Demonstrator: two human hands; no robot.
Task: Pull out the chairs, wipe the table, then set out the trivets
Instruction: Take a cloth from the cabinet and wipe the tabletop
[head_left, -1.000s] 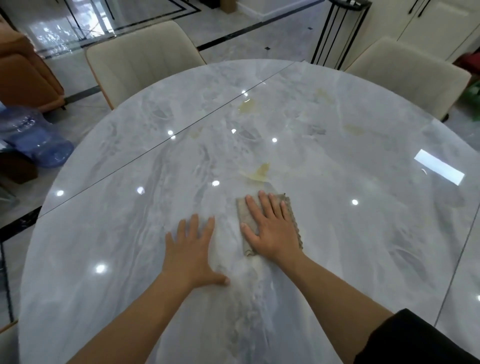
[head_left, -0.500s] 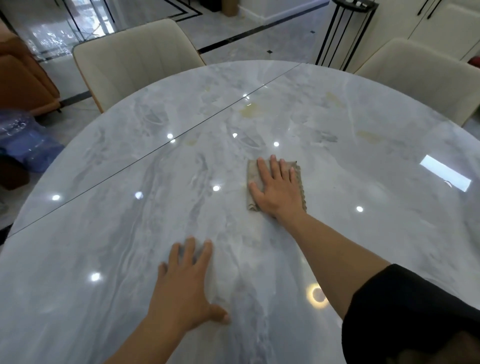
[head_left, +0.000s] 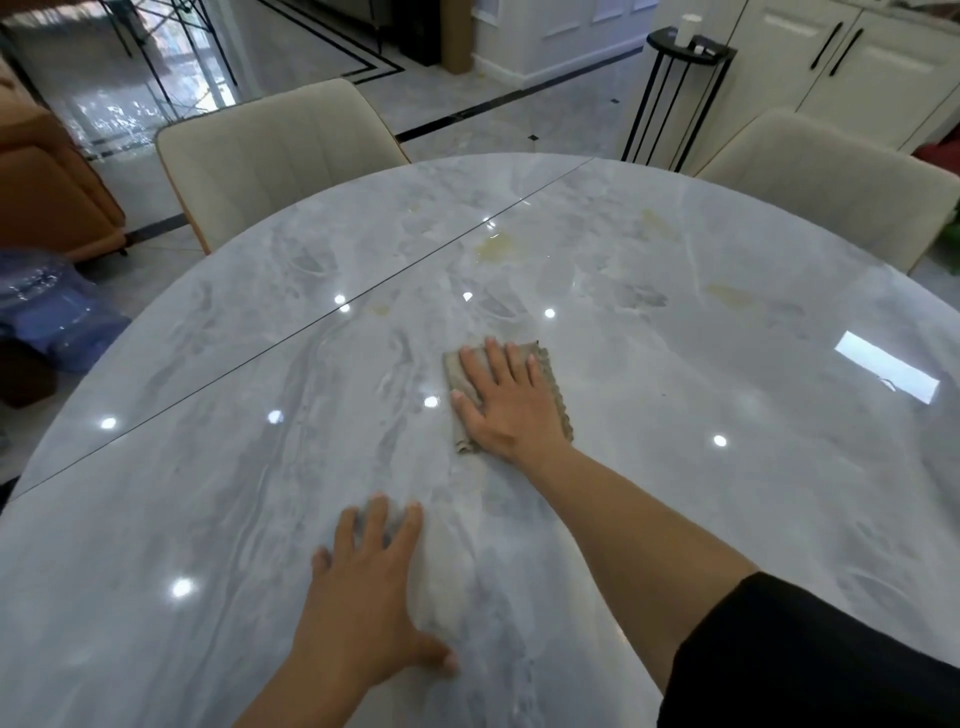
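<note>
A glossy grey marble table (head_left: 727, 364) fills the view. My right hand (head_left: 506, 402) lies flat, fingers spread, pressing a folded beige cloth (head_left: 553, 379) onto the middle of the tabletop. My left hand (head_left: 363, 597) rests flat on the bare marble nearer to me, fingers apart, holding nothing. Yellowish stains (head_left: 496, 249) mark the surface beyond the cloth. One cream chair (head_left: 270, 150) stands at the table's far left edge. A second cream chair (head_left: 831, 176) stands at the far right. No trivets are in view.
A thin black-framed side stand (head_left: 675, 78) with a white cup sits behind the table, beside white cabinets (head_left: 852, 57). An orange sofa (head_left: 47, 182) and a blue water jug (head_left: 52, 312) are on the floor at left.
My right hand has pushed the cloth away from me, toward the table's middle, over a yellowish mark. My left hand stayed flat on the marble nearer to me.
</note>
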